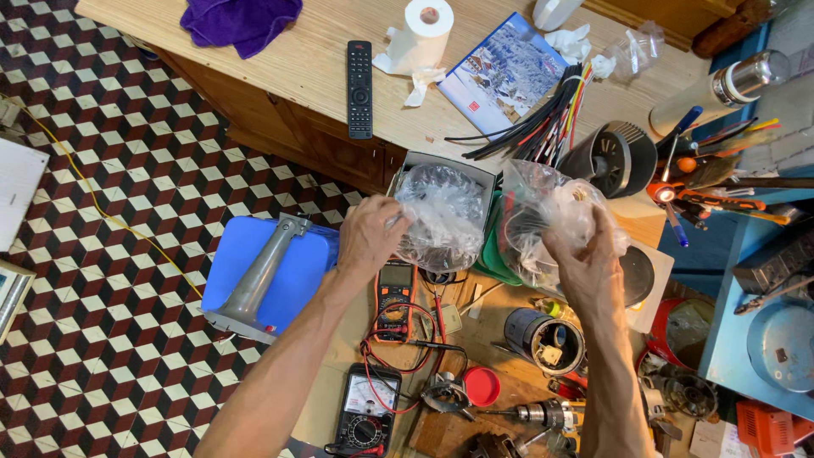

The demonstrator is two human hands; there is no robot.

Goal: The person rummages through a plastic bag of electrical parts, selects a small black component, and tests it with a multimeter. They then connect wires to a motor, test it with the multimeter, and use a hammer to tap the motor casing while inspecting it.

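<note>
My left hand [370, 237] grips a crumpled clear plastic bag [441, 216] that sits in an open grey cardboard box [407, 165]. My right hand [588, 259] holds a second clear plastic bag [543, 208] with wires and small parts inside, lifted just to the right of the box. Both hands are over a cluttered wooden workbench [475, 322]. Below them lie an orange multimeter [396, 293], a black analog meter [366, 413] with red leads, and a black cylindrical motor part [545, 339].
A wooden table [297, 59] behind carries a black remote [359, 89], paper roll [424, 34], purple cloth [240, 21], booklet [504, 76] and cable ties [543, 123]. A blue stool [263, 271] bearing a grey metal part stands left. Tools, a drill [543, 416] and a red lid [482, 386] crowd the bench.
</note>
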